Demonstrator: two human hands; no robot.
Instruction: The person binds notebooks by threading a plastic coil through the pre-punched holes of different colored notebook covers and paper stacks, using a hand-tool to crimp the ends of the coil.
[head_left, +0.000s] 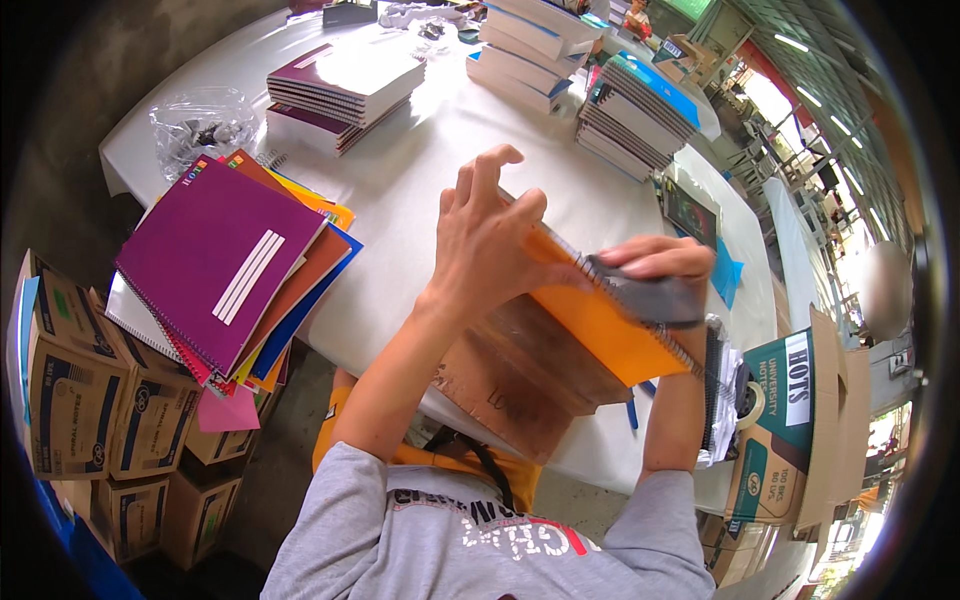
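Note:
A spiral notebook with an orange cover (590, 315) stands tilted on its edge in front of me. My left hand (480, 225) grips its upper left end, thumb along the wire spiral and some fingers raised and bent. My right hand (665, 258) is closed over a dark grey object (660, 300) lying against the spiral. Motion smears that object, so its kind does not show. Beneath the notebook is a brown wooden board (500, 395) with marks on it, at the near edge of the white-covered table (400, 260).
To the left lies a pile of coloured notebooks (215, 255), beside cardboard boxes (75, 400). Farther back are stacked purple notebooks (345, 85), a clear plastic bag (205, 130), white book stacks (525, 50) and blue-covered spiral notebooks (640, 110). An open carton (780, 440) holding a tape roll stands right.

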